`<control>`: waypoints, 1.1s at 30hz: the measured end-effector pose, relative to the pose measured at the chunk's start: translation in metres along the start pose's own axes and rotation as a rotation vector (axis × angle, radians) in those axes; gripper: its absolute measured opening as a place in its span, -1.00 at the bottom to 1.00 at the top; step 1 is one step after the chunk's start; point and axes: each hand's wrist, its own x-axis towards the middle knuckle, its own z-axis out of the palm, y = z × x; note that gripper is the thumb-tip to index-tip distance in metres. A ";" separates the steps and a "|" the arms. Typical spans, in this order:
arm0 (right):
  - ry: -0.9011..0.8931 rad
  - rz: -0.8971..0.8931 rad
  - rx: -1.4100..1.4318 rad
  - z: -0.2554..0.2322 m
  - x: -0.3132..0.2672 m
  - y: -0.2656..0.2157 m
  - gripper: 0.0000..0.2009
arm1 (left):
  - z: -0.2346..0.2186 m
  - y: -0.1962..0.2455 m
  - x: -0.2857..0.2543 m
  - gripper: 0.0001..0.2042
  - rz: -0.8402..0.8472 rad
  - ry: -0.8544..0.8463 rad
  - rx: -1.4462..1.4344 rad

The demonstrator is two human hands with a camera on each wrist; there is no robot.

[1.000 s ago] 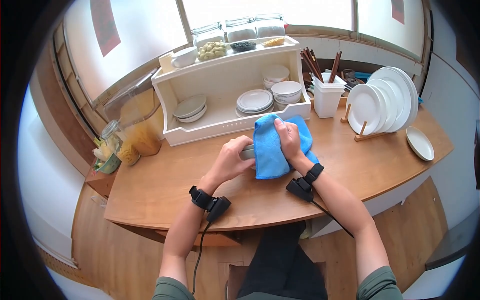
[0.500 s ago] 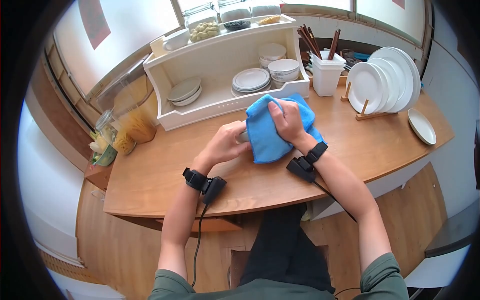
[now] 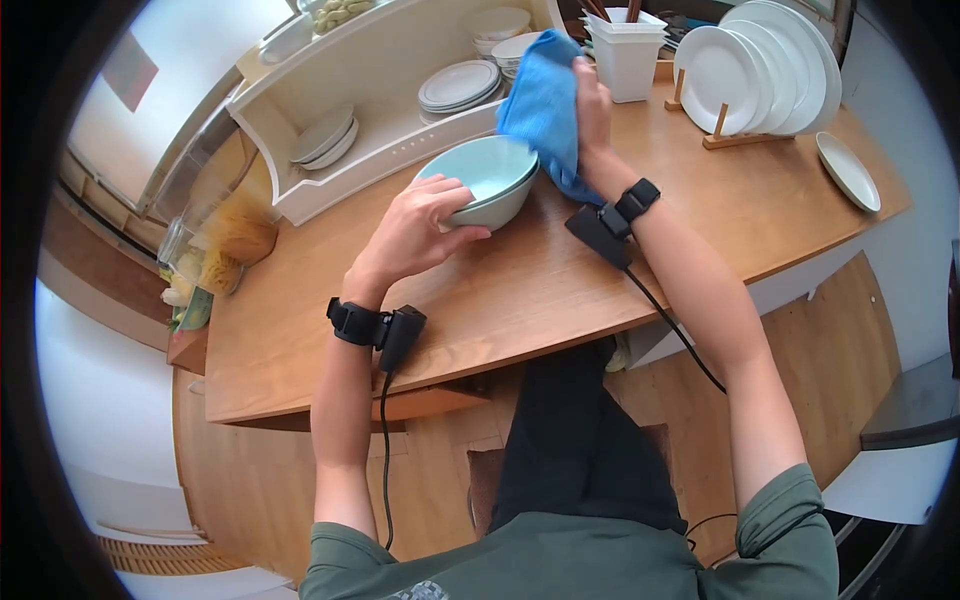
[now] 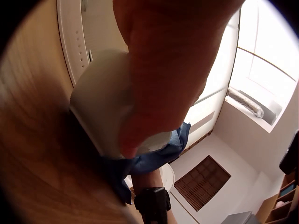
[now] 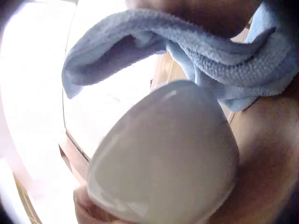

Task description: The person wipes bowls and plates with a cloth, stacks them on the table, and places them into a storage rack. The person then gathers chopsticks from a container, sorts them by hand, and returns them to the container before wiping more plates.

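Note:
In the head view my left hand (image 3: pixel 412 228) holds a pale blue-green bowl (image 3: pixel 490 172) at its left side, fingers over the rim and thumb on the outside. The bowl's inside faces up toward the head camera, and its outer wall (image 4: pixel 100 95) shows from below in the left wrist view. Bunched in my right hand (image 3: pixel 594 118), a blue cloth (image 3: pixel 545 105) hangs at the bowl's far right edge. From the right wrist, the cloth (image 5: pixel 224 63) appears above the bowl (image 5: pixel 163 154). Part of the right hand's grip is hidden by the cloth.
Behind the bowl stands a white shelf unit (image 3: pixel 395 150) with stacked plates (image 3: pixel 458 85) and bowls. A white chopstick holder (image 3: pixel 624 60) and a wooden rack of white plates (image 3: pixel 715 80) are at back right. One small dish (image 3: pixel 848 170) lies near the table's right edge.
The cloth, earlier draped over the bowl, has moved up and away with my right hand, uncovering the bowl's inside. My left hand keeps its hold on the bowl. The head view has shifted.

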 end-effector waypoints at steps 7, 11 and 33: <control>0.345 0.262 0.168 -0.021 0.008 -0.009 -0.44 | 0.006 -0.012 -0.005 -0.75 -0.005 -0.038 0.062; 0.278 0.226 0.199 -0.033 0.018 -0.010 -0.49 | 0.001 -0.008 -0.006 -0.69 -0.136 -0.186 -0.022; 0.386 -1.014 -0.937 -0.056 0.046 -0.059 -0.68 | 0.001 -0.055 -0.016 -0.50 -0.901 0.015 -0.385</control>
